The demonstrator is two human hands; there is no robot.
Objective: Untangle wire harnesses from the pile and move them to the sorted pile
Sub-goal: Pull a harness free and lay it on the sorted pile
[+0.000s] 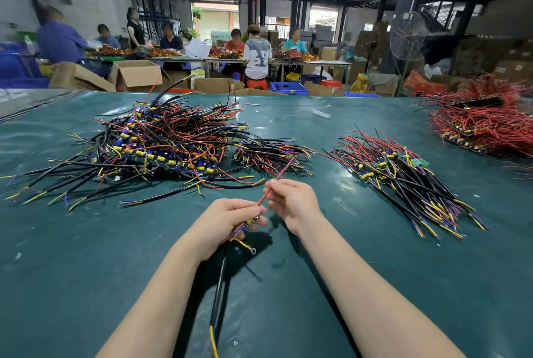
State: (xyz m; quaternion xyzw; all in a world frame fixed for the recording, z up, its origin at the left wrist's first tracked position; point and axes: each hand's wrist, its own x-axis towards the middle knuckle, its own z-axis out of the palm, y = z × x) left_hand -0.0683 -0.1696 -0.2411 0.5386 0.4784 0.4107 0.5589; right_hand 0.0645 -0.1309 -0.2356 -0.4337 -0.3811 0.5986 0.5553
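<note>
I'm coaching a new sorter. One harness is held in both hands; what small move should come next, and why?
Probably carry the harness right and lay it on the sorted pile: left hand and right hand hold it above the table, seemingly free of the tangled pile.

**Layout of the sorting table**

On the table [86,256], the tangled pile [161,141] lies left and the sorted pile [403,181] right, well apart. A small bundle [271,155] lies between them, just beside the tangled pile. A third heap [487,126] lies far right, behind the sorted pile. Cardboard boxes [138,74] stand behind the table.
</note>
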